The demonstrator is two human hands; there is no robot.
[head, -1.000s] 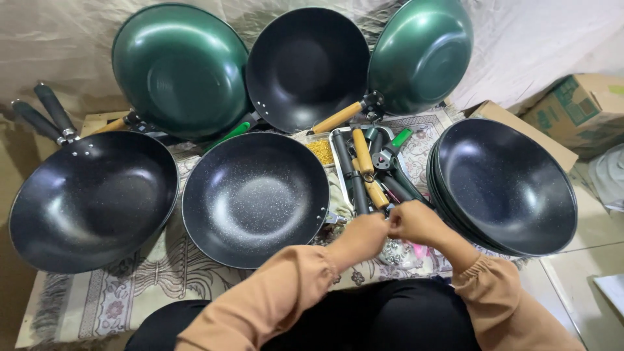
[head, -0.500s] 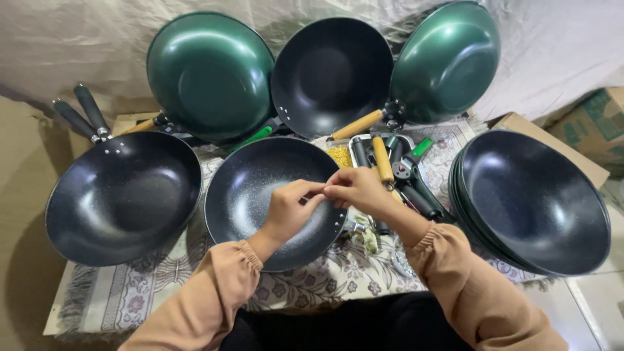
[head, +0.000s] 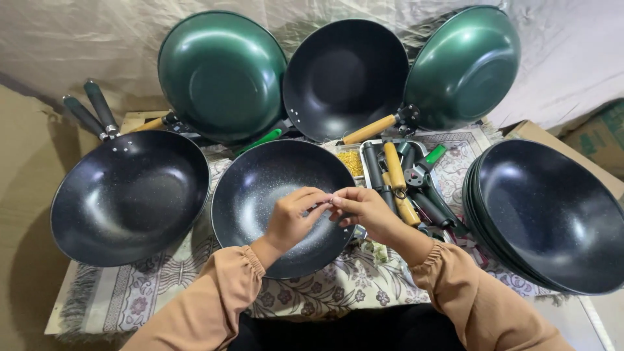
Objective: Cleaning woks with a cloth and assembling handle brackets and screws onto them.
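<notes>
My left hand and my right hand meet fingertip to fingertip above a black speckled wok that lies in the middle of the patterned cloth. Pinched between the fingertips of both hands is a tiny silvery part, too small to make out. Both forearms wear tan sleeves. The wok under my hands has no handle showing.
A black wok with two dark handles lies left. A stack of black woks stands right. Two green woks and a black one lean on the back sheet. A tray of loose handles sits right of centre. Cardboard boxes stand at the right edge.
My hands moved left from beside the handle tray to over the middle wok, staying joined at the fingertips. The camera view shifted slightly, placing the woks further right in the frame.
</notes>
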